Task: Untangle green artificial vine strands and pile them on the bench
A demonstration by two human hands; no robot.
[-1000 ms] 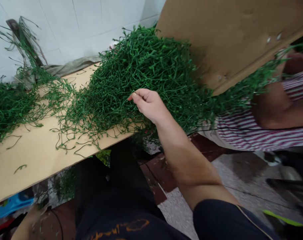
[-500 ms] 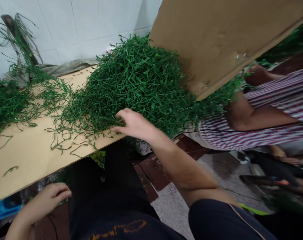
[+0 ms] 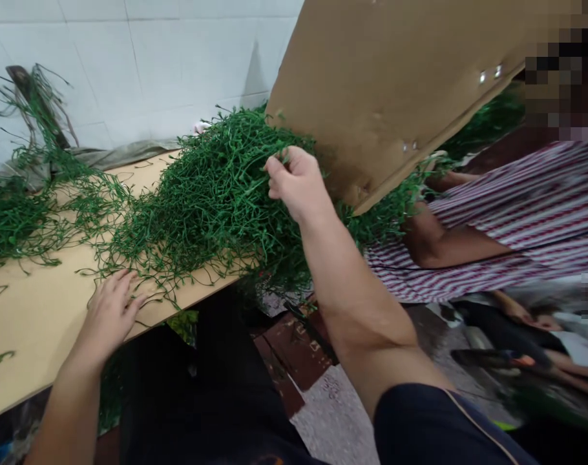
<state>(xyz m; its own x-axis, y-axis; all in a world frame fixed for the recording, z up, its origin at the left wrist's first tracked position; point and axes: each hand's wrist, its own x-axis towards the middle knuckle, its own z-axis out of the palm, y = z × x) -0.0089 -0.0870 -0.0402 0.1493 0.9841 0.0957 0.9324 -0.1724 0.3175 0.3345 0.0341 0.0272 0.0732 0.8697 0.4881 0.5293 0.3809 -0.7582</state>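
A big tangled heap of green plastic stems (image 3: 216, 194) lies on a tan board table (image 3: 37, 323). My right hand (image 3: 296, 181) is up at the heap's right side, fingers closed around a bunch of stems. My left hand (image 3: 110, 310) rests flat on the table's near edge with fingers spread, touching a few loose stems at the heap's foot.
A tilted brown board (image 3: 395, 84) leans over the heap's right end. Beside it a person in a striped shirt (image 3: 507, 219) has an arm under the board. More green stems (image 3: 13, 213) lie at the left by the white tiled wall (image 3: 129, 64).
My right hand rose from the heap's lower edge to its upper right side and closed on stems. My left hand came up from my lap onto the table edge.
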